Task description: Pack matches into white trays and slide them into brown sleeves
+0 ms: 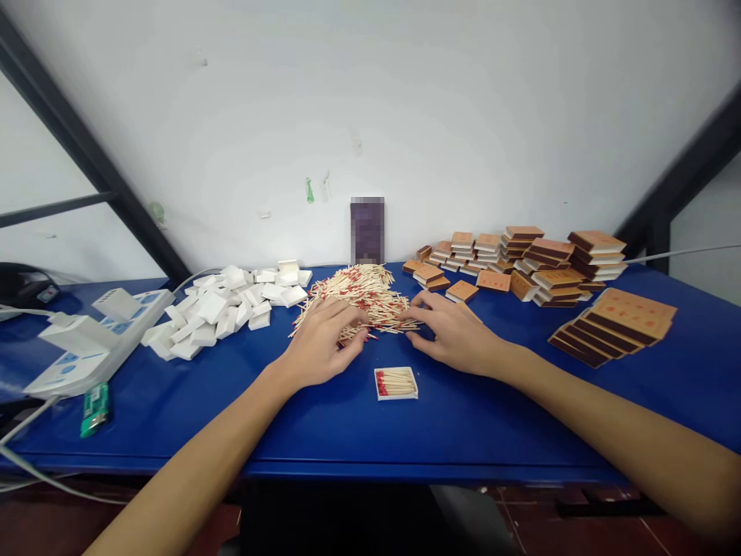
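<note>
A large heap of red-tipped matches (362, 287) lies on the blue table. My left hand (324, 340) rests against the near left side of the heap, fingers curved over matches, thumb apart from the fingers. At the heap's right edge is my right hand (451, 333), its thumb and fingers apart and fingertips by the outermost matches; no held match can be made out. Between the hands and nearer the front edge sits a white tray (396, 395) with a layer of matches in it, red heads to the left.
White trays (214, 305) are piled at left, near a power strip (96, 344) and a green packet (95, 409). Stacked matchboxes (553, 266) and fanned brown sleeves (631, 313) lie right. A dark pixelated object (367, 230) stands against the wall.
</note>
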`<state>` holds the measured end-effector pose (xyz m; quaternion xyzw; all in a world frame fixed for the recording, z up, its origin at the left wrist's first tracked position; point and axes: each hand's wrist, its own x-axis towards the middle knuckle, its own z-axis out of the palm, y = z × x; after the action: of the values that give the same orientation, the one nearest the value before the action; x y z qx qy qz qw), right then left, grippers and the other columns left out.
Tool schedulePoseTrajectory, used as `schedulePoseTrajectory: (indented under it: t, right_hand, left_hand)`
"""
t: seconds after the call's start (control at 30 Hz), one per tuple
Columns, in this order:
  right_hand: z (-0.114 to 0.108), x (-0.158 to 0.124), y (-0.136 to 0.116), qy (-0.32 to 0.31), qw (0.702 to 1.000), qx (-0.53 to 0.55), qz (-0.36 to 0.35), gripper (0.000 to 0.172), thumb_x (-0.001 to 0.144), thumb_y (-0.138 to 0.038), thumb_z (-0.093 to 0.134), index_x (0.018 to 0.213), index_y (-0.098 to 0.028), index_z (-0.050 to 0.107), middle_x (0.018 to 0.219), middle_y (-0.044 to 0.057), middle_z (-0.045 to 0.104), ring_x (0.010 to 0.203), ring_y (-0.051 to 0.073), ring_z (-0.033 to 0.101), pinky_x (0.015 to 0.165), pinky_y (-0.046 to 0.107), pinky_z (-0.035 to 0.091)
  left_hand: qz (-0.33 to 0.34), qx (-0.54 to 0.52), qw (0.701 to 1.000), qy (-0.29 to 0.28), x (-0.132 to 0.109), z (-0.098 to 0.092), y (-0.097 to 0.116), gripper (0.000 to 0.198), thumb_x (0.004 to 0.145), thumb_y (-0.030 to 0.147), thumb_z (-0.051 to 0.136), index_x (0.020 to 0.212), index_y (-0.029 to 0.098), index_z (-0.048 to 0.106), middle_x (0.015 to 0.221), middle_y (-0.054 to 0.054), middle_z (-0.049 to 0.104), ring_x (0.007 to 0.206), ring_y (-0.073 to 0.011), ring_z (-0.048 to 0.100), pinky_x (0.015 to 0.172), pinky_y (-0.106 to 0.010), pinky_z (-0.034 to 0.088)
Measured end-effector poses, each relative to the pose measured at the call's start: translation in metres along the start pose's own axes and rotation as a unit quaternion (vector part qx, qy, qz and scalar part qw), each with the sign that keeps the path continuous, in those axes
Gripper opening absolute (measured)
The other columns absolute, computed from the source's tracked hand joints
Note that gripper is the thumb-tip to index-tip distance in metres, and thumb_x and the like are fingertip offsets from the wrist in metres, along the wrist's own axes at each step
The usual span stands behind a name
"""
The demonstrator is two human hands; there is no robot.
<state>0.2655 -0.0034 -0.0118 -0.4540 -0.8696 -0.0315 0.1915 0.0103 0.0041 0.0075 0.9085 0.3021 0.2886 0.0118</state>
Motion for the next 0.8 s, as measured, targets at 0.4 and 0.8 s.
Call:
schedulePoseTrajectory:
  t: [0.4, 0.8]
  right_hand:
    - [0.003, 0.002, 0.006, -0.025, 0.998, -0.017, 0.057, 0.012, 0.087, -0.021, 0.056, 0.092, -0.019, 0.066, 0.092, 0.007, 0.064, 0.090, 0.024, 0.058, 0.083, 0.037, 0.044]
    - [-0.002, 0.001, 0.001, -0.033, 0.998, -0.018, 0.047, 0.008, 0.087, -0.023, 0.057, 0.089, -0.020, 0.065, 0.092, 0.005, 0.065, 0.088, 0.022, 0.057, 0.080, 0.035, 0.040]
  left_hand:
    - [0.034, 0.159, 0.982, -0.101, 0.000, 0.019, 0.003, 0.039, 0.097, 0.040, 0.048, 0.130, 0.024, 0.060, 0.145, -0.014, 0.036, 0.132, -0.0357, 0.033, 0.106, -0.057, 0.032]
    - [0.035, 0.123, 0.986, -0.103, -0.001, 0.017, 0.004, 0.033, 0.095, 0.037, 0.052, 0.121, 0.021, 0.065, 0.137, -0.013, 0.043, 0.129, -0.0343, 0.035, 0.106, -0.056, 0.034]
